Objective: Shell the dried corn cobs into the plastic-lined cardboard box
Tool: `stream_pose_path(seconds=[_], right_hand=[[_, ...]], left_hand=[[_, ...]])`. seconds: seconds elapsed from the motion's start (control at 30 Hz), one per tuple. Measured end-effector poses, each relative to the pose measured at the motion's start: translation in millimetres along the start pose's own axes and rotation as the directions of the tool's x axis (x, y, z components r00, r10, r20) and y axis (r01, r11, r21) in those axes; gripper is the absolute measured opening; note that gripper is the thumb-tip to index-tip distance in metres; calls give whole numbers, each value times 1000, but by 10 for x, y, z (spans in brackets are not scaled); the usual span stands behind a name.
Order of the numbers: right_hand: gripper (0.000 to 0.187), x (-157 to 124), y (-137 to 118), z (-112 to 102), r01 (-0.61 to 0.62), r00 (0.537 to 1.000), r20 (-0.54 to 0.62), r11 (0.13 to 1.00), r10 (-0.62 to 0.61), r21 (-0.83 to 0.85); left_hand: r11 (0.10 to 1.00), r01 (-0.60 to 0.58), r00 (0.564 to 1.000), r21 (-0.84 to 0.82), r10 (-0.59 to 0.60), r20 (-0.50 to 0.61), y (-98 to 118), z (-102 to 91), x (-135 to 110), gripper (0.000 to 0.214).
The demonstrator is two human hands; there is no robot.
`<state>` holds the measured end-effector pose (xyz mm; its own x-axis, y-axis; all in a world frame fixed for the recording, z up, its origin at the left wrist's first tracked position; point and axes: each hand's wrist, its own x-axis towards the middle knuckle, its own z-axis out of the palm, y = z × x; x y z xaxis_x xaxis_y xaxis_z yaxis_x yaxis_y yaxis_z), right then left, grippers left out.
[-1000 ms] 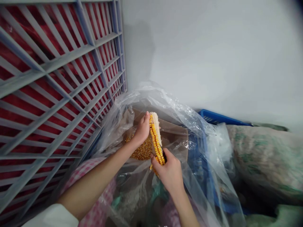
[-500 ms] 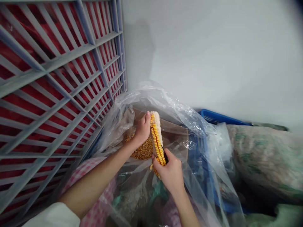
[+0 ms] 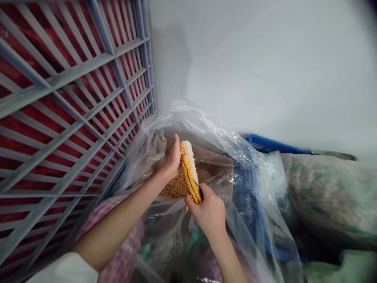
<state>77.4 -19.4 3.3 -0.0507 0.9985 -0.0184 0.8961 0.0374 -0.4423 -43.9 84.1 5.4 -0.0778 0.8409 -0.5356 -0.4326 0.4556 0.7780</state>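
"Largest first?"
"Slatted crate (image 3: 79, 70), then clear plastic sheeting (image 3: 206, 125) beside it."
"Hands?"
"Right hand (image 3: 210, 212): fingers gripping the corn cob's (image 3: 190, 173) lower end. Left hand (image 3: 173, 159): at its upper end; fingers mostly hidden, grip uncertain."
"Cob?"
"Tilted, part-stripped, above loose kernels (image 3: 174, 187)."
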Motion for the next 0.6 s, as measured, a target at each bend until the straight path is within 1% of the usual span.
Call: stream_pose_path(seconds=[0.03, 0.07, 0.13, 0.3, 0.43, 0.6], right_hand=[[23, -7, -5, 17, 21, 1000, -3, 999, -21, -35], [23, -13, -10, 30, 38, 999, -6, 997, -38, -60], [22, -22, -12, 41, 57, 998, -17, 994, -59, -89], [21, -15, 17, 13, 98, 994, -36, 991, -101, -87], [19, -5, 47, -10, 112, 992, -50, 992, -115, -54], [18, 3, 53, -34, 98, 995, -15, 995, -99, -16]], left_hand=[[999, 37, 999, -30, -37, -27, 4, 0, 5, 66], [998, 45, 997, -51, -48, -55, 6, 2, 9, 64], [997, 26, 995, -76, -33, -90, 5, 11, 19, 61], [989, -41, 997, -141, 31, -71, -1, 37, 25, 59], [981, -94, 994, -171, 81, -78, -8, 47, 7, 55], [979, -124, 990, -164, 110, -89, -27, 52, -16, 55]])
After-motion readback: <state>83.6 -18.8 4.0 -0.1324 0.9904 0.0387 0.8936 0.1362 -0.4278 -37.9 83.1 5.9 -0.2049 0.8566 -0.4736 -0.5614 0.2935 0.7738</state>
